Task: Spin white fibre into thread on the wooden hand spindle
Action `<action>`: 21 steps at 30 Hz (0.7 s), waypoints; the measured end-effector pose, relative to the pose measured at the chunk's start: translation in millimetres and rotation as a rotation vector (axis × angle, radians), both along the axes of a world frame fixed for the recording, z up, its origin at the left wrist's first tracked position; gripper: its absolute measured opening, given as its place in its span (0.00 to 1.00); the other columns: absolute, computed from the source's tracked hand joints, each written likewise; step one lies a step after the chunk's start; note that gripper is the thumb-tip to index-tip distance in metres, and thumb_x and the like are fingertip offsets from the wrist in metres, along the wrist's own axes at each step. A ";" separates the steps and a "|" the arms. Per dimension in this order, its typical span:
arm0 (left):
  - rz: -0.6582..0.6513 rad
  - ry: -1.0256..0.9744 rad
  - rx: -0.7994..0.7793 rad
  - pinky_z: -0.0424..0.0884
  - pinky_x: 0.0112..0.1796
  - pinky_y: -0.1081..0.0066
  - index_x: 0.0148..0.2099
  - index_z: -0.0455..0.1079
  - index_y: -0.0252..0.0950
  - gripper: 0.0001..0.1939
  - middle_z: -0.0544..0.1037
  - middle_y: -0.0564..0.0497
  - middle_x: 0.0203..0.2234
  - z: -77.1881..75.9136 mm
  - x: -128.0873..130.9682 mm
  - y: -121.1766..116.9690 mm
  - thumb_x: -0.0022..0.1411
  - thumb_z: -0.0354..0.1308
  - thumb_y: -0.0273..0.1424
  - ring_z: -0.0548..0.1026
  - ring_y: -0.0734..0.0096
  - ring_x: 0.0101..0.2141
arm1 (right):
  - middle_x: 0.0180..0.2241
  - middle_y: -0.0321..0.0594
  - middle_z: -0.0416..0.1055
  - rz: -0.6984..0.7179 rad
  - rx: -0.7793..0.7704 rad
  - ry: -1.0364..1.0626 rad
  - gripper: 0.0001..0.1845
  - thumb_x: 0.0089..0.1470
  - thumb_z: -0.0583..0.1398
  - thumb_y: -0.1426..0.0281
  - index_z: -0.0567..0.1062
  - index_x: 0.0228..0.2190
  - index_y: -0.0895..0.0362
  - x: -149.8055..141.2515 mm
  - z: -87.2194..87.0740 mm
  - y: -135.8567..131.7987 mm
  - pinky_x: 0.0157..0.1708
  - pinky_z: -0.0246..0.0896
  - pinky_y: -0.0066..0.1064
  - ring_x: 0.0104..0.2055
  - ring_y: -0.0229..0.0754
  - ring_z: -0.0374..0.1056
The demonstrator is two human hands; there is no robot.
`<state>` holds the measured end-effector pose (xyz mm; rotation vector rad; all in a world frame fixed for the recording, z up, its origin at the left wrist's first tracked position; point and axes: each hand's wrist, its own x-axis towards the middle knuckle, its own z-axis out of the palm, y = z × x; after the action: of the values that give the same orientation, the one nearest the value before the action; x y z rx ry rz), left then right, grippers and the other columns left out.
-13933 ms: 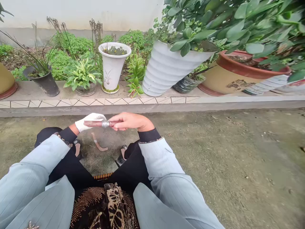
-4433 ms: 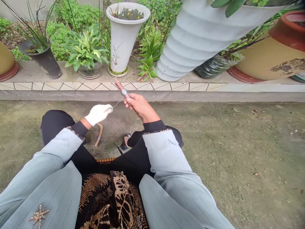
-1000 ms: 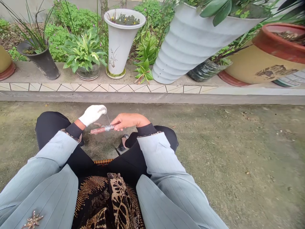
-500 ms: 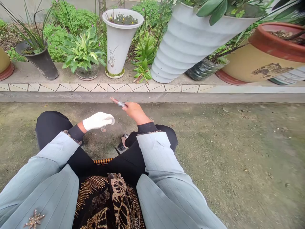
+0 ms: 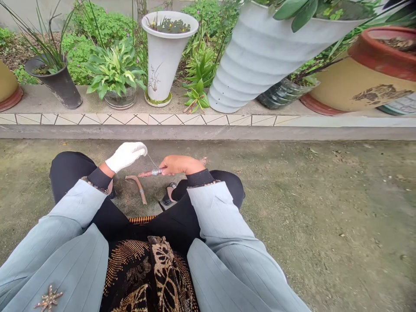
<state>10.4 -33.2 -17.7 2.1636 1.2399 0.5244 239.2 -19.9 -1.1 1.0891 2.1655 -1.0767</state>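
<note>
My left hand [image 5: 126, 157], in a white glove, is closed with its fingertips pinched on the end of a thin wire [image 5: 151, 160]. The wire runs slantwise down to a silvery wire coil [image 5: 156, 172] wound round a brown stick [image 5: 145, 174]. My bare right hand [image 5: 182, 164] wraps round this stick just right of the coil. The stick points left and lies nearly level; its far end sticks out past my knuckles. On the ground below, between my feet, rests a bent brown stick [image 5: 141, 190], touched by neither hand.
Ahead runs a low tiled ledge [image 5: 201, 119] bearing a dark pot [image 5: 58, 84], a white flared pot [image 5: 162, 65], a tall ribbed white planter [image 5: 247, 60] and a tan pot with a red rim [image 5: 364, 78]. My knees flank my hands above the concrete ground [image 5: 308, 208].
My right hand has come down and turned the stick level. My left hand has risen slightly and shifted left, with wire now visible between the hands. The bent stick on the ground has come into view.
</note>
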 end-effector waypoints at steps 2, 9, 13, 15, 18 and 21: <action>-0.083 0.085 0.008 0.64 0.33 0.73 0.36 0.73 0.35 0.17 0.77 0.51 0.29 2.0 1.1 -0.5 0.63 0.45 0.37 0.70 0.71 0.27 | 0.26 0.41 0.74 0.023 0.096 -0.116 0.10 0.50 0.60 0.72 0.81 0.34 0.57 -2.4 -1.2 -0.7 0.29 0.53 0.30 0.28 0.40 0.67; 0.019 0.116 0.032 0.65 0.35 0.72 0.37 0.73 0.35 0.17 0.78 0.49 0.30 -9.0 -0.9 7.1 0.63 0.46 0.37 0.72 0.69 0.31 | 0.24 0.33 0.70 -0.002 -0.321 0.413 0.15 0.51 0.61 0.67 0.78 0.41 0.57 9.6 9.4 -5.2 0.29 0.56 0.26 0.26 0.34 0.63; 0.019 0.032 -0.099 0.64 0.30 0.74 0.36 0.72 0.33 0.18 0.74 0.52 0.23 -9.3 3.2 1.3 0.64 0.45 0.37 0.69 0.73 0.25 | 0.25 0.34 0.68 -0.496 -0.072 0.834 0.13 0.54 0.58 0.65 0.74 0.38 0.60 22.8 14.5 -1.0 0.25 0.54 0.23 0.24 0.32 0.60; -0.090 0.022 -0.159 0.64 0.29 0.74 0.37 0.72 0.34 0.18 0.73 0.54 0.22 -8.1 7.5 -4.4 0.66 0.44 0.38 0.68 0.73 0.23 | 0.26 0.35 0.67 -0.700 0.065 0.852 0.11 0.56 0.56 0.65 0.72 0.36 0.60 26.5 7.9 5.3 0.22 0.52 0.23 0.23 0.32 0.60; -0.152 0.121 -0.075 0.65 0.33 0.73 0.37 0.73 0.35 0.18 0.76 0.51 0.27 -9.2 11.8 -9.6 0.66 0.43 0.38 0.71 0.71 0.27 | 0.27 0.38 0.71 -0.731 0.223 0.608 0.10 0.58 0.54 0.68 0.72 0.36 0.60 26.8 -6.6 15.2 0.25 0.55 0.24 0.25 0.34 0.64; -0.171 0.244 0.021 0.64 0.33 0.71 0.37 0.73 0.36 0.17 0.78 0.50 0.29 -13.1 12.9 -10.4 0.65 0.44 0.37 0.72 0.68 0.29 | 0.34 0.44 0.76 -0.596 0.459 0.273 0.12 0.58 0.56 0.66 0.75 0.39 0.59 18.1 -16.7 18.4 0.32 0.57 0.28 0.33 0.41 0.70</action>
<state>23.3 -43.6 -30.9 2.3790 1.1605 0.2079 257.4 -1.5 -17.8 1.9900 2.4412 -1.0271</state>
